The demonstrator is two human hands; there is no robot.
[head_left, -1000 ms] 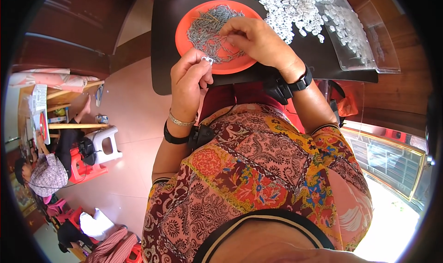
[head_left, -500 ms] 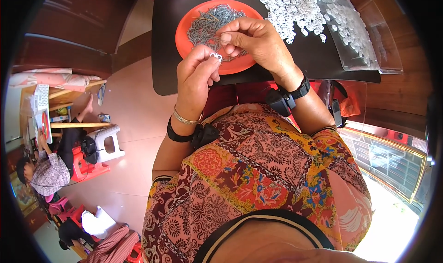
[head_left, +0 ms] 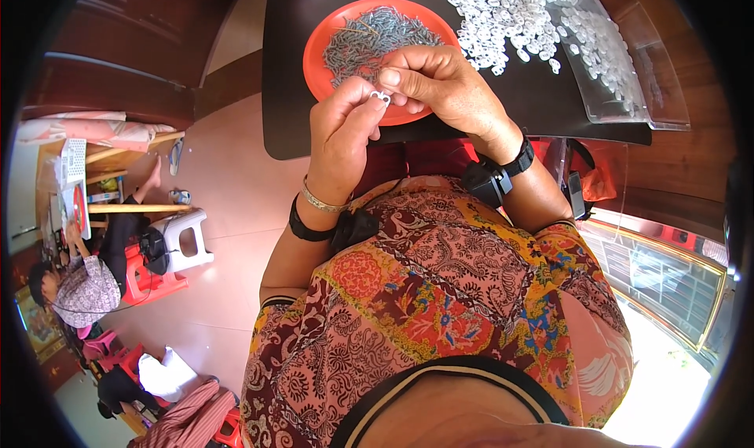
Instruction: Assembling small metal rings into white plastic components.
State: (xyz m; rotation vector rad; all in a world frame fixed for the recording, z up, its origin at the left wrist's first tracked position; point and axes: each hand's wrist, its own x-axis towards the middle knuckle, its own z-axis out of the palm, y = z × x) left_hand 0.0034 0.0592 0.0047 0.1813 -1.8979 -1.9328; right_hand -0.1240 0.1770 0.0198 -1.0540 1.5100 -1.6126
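My left hand pinches a small white plastic piece with holes between thumb and fingers. Close against it, my right hand has thumb and fingertips pressed together beside that piece; whatever they grip is too small and hidden to make out. Both hands are over the near side of a round red plate. A heap of thin grey metal pins or screws fills much of the plate.
The plate stands on a dark table. Many loose white plastic pieces lie right of it, some in a clear tray. Far left, another person sits near a grey-white stool and red stools.
My right hand has come down toward the left, so their fingertips now meet at the white plastic piece. The left hand keeps its pinch on it.
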